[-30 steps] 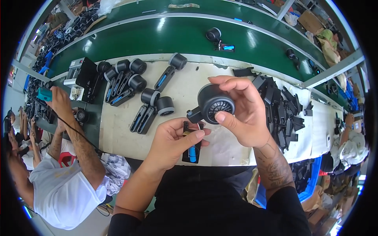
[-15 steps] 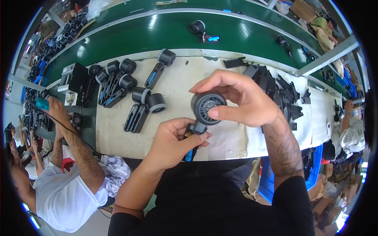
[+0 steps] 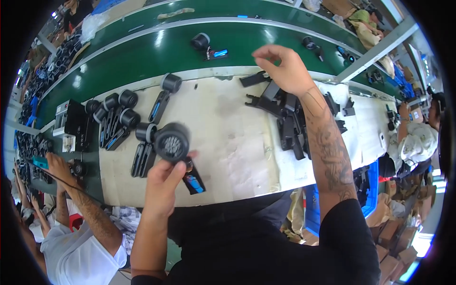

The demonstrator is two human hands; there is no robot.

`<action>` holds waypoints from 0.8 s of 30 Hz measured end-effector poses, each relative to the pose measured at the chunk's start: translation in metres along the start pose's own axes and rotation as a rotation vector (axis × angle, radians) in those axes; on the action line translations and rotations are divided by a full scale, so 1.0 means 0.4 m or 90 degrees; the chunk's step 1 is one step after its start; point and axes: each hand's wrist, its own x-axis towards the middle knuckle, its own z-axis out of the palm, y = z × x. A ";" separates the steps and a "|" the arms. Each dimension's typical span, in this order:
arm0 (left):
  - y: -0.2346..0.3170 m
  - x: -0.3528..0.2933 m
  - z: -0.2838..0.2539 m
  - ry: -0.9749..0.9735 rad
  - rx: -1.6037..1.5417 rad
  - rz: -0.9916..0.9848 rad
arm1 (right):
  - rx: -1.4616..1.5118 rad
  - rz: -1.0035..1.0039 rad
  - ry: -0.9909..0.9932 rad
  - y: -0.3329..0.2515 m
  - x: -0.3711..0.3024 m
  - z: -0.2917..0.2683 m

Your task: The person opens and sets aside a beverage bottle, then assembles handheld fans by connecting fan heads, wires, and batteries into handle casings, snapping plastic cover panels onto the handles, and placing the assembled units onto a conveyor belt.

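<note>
Both hands are well apart now: the left hand (image 3: 164, 185) low and grasping, the right hand (image 3: 287, 71) up and away over the far side! Thumb and fingers of the left close around the neck of a black fan (image 3: 172, 142), its round, grilled head tipped up toward us and slightly blurred. Below that head, just right of the grip, the dark handle (image 3: 194, 183) angles down near the counter's front edge, laid open with its blue insides on show. And the right? Fingers loosely curled, green showing through the gap by the thumb, all above a jumbled heap of black plastic parts (image 3: 287, 114)!

Over on the left of the pale counter (image 3: 228, 142), two fans (image 3: 142, 156) lie side by side just behind the held one, a bigger cluster (image 3: 114, 116) sits farther left, and a single fan (image 3: 161, 99) lies farther back. Beyond, on the green belt (image 3: 256, 45), rests another fan with a blue piece beside it. Far left, a co-worker in white (image 3: 80, 251) grips a teal tool (image 3: 40, 162).
</note>
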 end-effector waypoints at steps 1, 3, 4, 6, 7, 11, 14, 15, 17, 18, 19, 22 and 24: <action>-0.011 -0.001 -0.017 0.026 0.054 0.017 | -0.121 0.064 -0.020 0.049 -0.003 -0.023; -0.017 -0.019 -0.075 0.015 0.103 -0.016 | -0.228 0.044 -0.086 0.136 -0.020 -0.012; -0.021 -0.027 -0.082 0.009 0.109 0.003 | -0.275 -0.010 -0.091 0.174 -0.030 0.011; -0.010 -0.026 -0.076 0.012 0.102 -0.032 | -0.321 -0.052 -0.109 0.182 -0.019 0.045; -0.005 -0.025 -0.071 0.013 0.096 -0.069 | -0.368 -0.091 -0.126 0.186 -0.009 0.064; -0.028 0.012 -0.053 0.023 -0.052 -0.085 | -0.466 -0.141 -0.260 0.205 0.041 0.174; -0.015 0.040 -0.021 0.064 -0.157 -0.084 | -0.447 -0.110 -0.263 0.189 0.069 0.196; -0.015 0.043 -0.022 0.075 -0.174 -0.072 | -0.372 -0.119 -0.180 0.163 0.063 0.195; -0.008 0.048 -0.016 0.115 -0.197 -0.045 | -0.108 -0.116 -0.057 0.040 0.041 0.169; -0.001 0.048 -0.016 0.133 -0.195 -0.039 | 0.050 -0.072 -0.023 -0.011 0.018 0.168; 0.002 0.049 -0.017 0.141 -0.224 -0.038 | 0.205 -0.022 0.009 -0.051 -0.016 0.172; -0.013 0.068 -0.023 0.137 -0.247 -0.044 | 0.475 -0.101 0.046 -0.154 -0.153 0.178; -0.018 0.072 -0.021 0.090 -0.312 -0.042 | 0.480 -0.113 0.027 -0.202 -0.241 0.207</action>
